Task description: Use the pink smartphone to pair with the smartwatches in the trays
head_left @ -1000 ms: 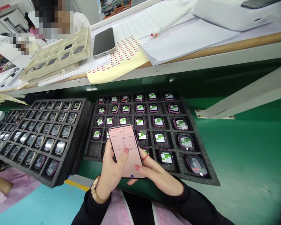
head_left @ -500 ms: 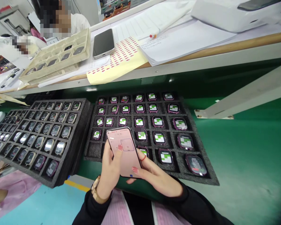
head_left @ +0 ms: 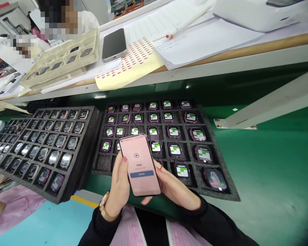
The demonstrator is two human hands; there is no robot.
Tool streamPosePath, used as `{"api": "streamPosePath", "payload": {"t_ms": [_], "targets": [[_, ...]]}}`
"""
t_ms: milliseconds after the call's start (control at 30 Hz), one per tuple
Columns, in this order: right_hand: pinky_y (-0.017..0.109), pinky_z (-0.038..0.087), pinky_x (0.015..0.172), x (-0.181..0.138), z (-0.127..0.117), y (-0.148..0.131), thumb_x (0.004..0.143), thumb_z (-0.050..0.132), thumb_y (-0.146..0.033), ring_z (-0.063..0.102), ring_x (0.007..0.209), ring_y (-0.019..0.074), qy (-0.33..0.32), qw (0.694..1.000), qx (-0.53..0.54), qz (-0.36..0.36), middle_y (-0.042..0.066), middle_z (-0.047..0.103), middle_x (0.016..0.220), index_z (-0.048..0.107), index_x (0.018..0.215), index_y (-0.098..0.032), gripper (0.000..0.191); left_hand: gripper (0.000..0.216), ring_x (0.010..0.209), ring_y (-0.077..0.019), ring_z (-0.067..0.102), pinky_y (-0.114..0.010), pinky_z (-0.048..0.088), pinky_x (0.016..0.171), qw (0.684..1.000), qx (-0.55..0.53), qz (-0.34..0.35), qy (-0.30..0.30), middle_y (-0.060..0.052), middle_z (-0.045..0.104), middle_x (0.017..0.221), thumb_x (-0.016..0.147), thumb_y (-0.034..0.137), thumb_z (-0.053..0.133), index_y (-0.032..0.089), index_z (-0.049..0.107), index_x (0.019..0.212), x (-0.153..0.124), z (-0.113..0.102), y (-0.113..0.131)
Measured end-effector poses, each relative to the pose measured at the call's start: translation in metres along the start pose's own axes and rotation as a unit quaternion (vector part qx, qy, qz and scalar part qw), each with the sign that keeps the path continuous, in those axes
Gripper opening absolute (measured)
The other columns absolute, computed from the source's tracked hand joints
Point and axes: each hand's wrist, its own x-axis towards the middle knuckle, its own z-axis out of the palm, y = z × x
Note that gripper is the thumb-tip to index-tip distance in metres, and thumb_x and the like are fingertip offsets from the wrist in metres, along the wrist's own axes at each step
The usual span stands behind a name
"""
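Observation:
A smartphone (head_left: 141, 160) with a pinkish lit screen is held upright in both hands; the screen shows the word "Vela" and a dark blue button. My left hand (head_left: 119, 186) is closed on its left edge, the thumb lying along the side. On the right edge, my right hand (head_left: 176, 186) is closed too, with its thumb at the rim and some fingers behind the phone. Beyond and below the phone lies a dark foam tray (head_left: 186, 136) with several smartwatches (head_left: 175, 149) in its compartments, many showing green and white screens. The phone hides part of the tray.
To the left stand stacked foam trays (head_left: 78, 153) of smartwatches. On the raised shelf lie another phone (head_left: 114, 44), a cream plastic tray (head_left: 89, 56), a yellow sticker sheet (head_left: 133, 73) and papers (head_left: 195, 48). A metal support (head_left: 274, 92) rises at right. Other people are at far left.
The phone screen has switched to the "Vela" page. My left thumb has drawn back from the screen to the left edge, and my right thumb has moved up to the right edge.

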Motion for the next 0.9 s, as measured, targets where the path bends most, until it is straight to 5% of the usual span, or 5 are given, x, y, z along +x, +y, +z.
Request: {"api": "streamPosePath", "payload": {"t_ms": [600,900], "targets": [[0.037,0.067,0.066,0.0025,0.0064,-0.0069,0.1,0.066,-0.052,0.068,0.099,0.0283,0.0,0.999,0.044,-0.009,0.004,0.062,0.126,0.06,0.133,-0.034,0.038,0.055,0.137,-0.035,0.047,-0.05,0.042,0.114,0.999,-0.037,-0.003,-0.019,-0.011,0.064,0.132,0.093,0.057,0.052,0.021,0.059,0.134,0.001,-0.0026,-0.0035],[0.04,0.067,0.064,0.002,0.004,-0.0055,0.095,0.071,-0.055,0.068,0.095,0.0286,0.022,0.999,0.025,0.006,0.009,0.059,0.131,0.05,0.142,-0.03,0.057,0.059,0.139,-0.0343,0.045,-0.049,0.04,0.115,0.999,-0.03,-0.01,-0.01,-0.012,0.06,0.138,0.092,0.059,0.053,0.02,0.057,0.137,0.0024,-0.0025,-0.0062]]}}
